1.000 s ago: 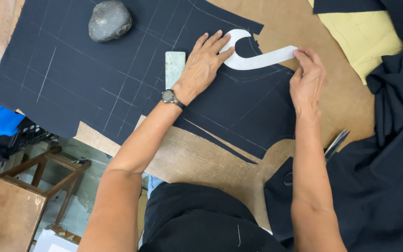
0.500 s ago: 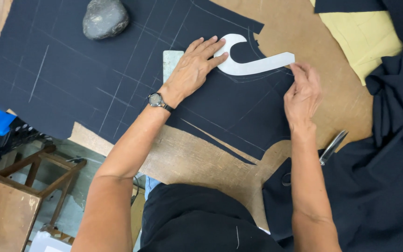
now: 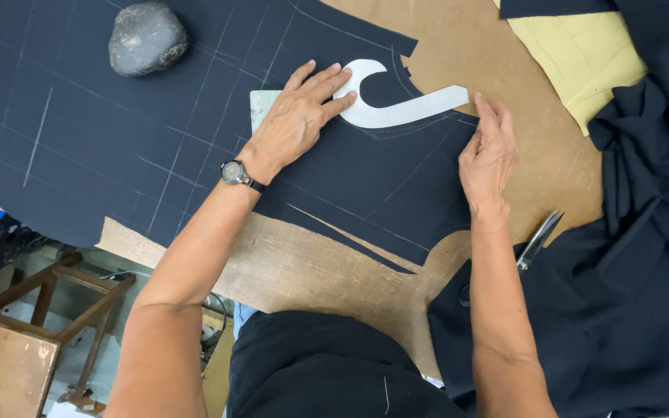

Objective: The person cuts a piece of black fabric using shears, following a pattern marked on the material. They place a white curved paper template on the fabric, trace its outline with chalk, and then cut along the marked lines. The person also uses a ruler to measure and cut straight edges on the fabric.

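A dark navy cloth (image 3: 118, 147) with white chalk lines lies flat on the brown table (image 3: 303, 263). A white curved template (image 3: 396, 108) rests on the cloth's right part. My left hand (image 3: 300, 116), with a wristwatch, presses flat on the template's hooked end, fingers spread. My right hand (image 3: 488, 151) sits at the template's straight end near the cloth's edge, fingertips together; whether it pinches chalk is hidden. A pale green block (image 3: 261, 104) lies partly under my left hand.
A grey stone (image 3: 147, 37) weighs the cloth at the top left. Scissors (image 3: 537, 240) poke out from a heap of dark fabric (image 3: 629, 255) on the right. Yellow cloth (image 3: 574, 54) lies top right. A wooden stool (image 3: 17, 348) stands below the table's left edge.
The view has shifted slightly. My right hand has slid down along the template's straight end toward the cloth's edge; my left hand stays pressed on the hooked end.
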